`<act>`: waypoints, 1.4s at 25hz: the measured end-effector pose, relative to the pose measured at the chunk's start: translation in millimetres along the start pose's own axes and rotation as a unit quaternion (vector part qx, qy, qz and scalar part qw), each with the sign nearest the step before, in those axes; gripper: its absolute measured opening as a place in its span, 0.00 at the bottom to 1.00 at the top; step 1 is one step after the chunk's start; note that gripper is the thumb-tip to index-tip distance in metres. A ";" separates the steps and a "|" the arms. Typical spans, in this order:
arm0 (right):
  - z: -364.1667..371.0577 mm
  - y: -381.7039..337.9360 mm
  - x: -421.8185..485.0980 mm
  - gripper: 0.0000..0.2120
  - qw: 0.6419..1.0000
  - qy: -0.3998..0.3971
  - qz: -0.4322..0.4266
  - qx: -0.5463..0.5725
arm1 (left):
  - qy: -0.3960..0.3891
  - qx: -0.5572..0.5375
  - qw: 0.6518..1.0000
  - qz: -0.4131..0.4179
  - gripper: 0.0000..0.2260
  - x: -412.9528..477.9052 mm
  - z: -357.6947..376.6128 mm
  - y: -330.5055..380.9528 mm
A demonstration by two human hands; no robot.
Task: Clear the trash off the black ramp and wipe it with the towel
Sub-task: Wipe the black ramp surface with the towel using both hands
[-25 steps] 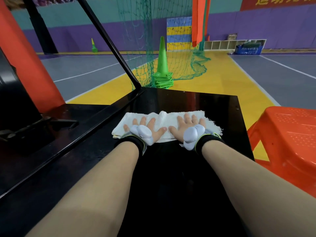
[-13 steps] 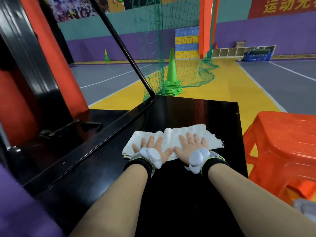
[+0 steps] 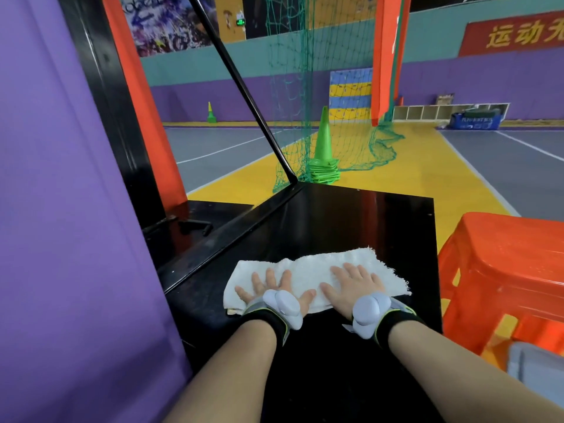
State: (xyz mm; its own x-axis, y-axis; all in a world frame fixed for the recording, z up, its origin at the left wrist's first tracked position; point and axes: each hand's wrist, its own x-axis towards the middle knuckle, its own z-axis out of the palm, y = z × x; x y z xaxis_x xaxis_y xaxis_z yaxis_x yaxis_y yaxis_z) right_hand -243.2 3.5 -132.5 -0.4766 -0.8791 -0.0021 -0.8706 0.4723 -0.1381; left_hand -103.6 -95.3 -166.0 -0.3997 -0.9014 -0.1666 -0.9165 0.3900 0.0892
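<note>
A white towel (image 3: 308, 270) lies spread across the glossy black ramp (image 3: 351, 221), in its near half. My left hand (image 3: 271, 288) presses flat on the towel's left part with its fingers spread. My right hand (image 3: 354, 285) presses flat on the right part in the same way. Neither hand grips the cloth. Both wrists wear black bands with pale grey devices. I see no trash on the visible ramp surface.
A purple padded post (image 3: 61, 209) fills the left side, close to my left arm. An orange plastic stool (image 3: 512, 254) stands right of the ramp. A black diagonal strut (image 3: 244, 93) rises from the ramp's far left corner. Stacked green cones (image 3: 324, 157) and a green net (image 3: 305, 87) stand beyond.
Both hands have slid the towel toward me along the ramp. My view has pulled back and tilted up, bringing the purple post into view on the left.
</note>
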 end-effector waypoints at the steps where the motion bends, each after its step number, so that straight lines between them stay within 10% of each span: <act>1: -3.3 1.5 4.6 0.30 1.000 -0.008 0.007 -0.002 | 0.003 0.003 1.000 -0.001 0.45 1.4 -0.9 1.1; 35: 20.7 -0.1 55.8 0.33 0.998 0.002 0.044 -0.043 | 0.006 0.007 1.000 0.009 0.38 53.4 -25.3 8.1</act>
State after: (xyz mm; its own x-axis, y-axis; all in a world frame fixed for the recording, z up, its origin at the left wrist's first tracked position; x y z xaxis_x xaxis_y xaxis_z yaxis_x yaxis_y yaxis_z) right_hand -267.1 -46.9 -153.1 -0.5518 -0.8340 -0.0056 -0.8327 0.5513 -0.0521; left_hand -132.1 -145.1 -149.3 -0.4153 -0.8968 -0.1527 -0.9097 0.4080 0.0776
